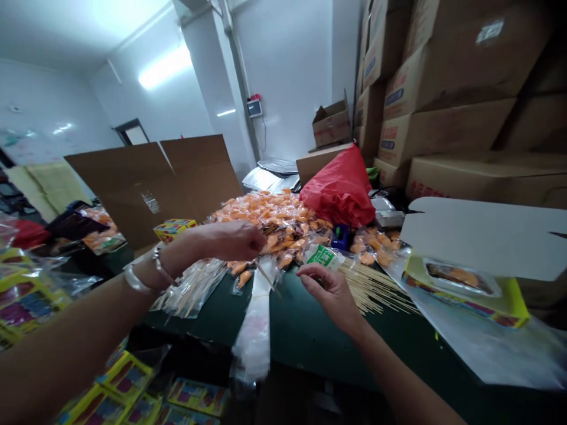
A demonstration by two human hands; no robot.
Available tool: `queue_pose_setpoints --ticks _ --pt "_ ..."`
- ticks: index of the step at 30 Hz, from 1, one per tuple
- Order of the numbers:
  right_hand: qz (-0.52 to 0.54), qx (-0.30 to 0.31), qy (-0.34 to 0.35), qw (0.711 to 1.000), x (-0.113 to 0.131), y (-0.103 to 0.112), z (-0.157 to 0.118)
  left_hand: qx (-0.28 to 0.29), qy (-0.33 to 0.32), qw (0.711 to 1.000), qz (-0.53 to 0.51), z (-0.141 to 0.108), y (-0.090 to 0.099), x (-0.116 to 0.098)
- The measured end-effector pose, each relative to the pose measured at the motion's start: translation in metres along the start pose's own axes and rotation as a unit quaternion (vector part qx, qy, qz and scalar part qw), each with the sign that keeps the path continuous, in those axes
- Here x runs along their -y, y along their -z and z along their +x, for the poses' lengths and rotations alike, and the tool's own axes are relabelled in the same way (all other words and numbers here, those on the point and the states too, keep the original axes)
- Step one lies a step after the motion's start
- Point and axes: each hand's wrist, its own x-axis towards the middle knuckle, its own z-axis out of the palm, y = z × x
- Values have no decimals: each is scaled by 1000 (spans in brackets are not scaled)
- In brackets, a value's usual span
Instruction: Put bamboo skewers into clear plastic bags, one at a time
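My left hand [243, 240] is closed in a fist, held above the near edge of a heap of small clear-wrapped orange pieces [274, 208]. Its fingertips are turned away, so what they hold is hidden. A thin wooden stick [267, 277] slants just below the fist, over a strip of clear plastic bags [257, 319] that hangs off the table edge. I cannot tell whether the fist touches the stick. My right hand [328, 292] hovers over the green table [305, 336], fingers loosely curled and thumb apart, nothing visible in it. Beside it lies a spread of bamboo skewers [376, 286].
Bagged sticks [195, 286] lie at left. A red plastic bag [341, 186], a blue tape dispenser [340, 237] and an open yellow box [465, 289] stand behind and right. Cartons [452, 130] are stacked at right. Yellow packs [128, 378] sit below the table at left.
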Motion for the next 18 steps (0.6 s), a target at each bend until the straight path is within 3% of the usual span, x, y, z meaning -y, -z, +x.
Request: queue_pose_setpoints --ticks 7,14,16,18 --pt "67 54 21 996 18 -17 9 -5 10 994 -112 -8 -1 -29" --pt "148 17 -42 988 14 -29 1 2 -28 989 -145 -3 -15 -32" --pt "124 -5 -45 991 14 -25 -1 -67 -38 992 -101 1 -29 -33" --pt "81 -36 -48 995 13 -21 -4 -220 -12 975 -39 3 -48 -38"
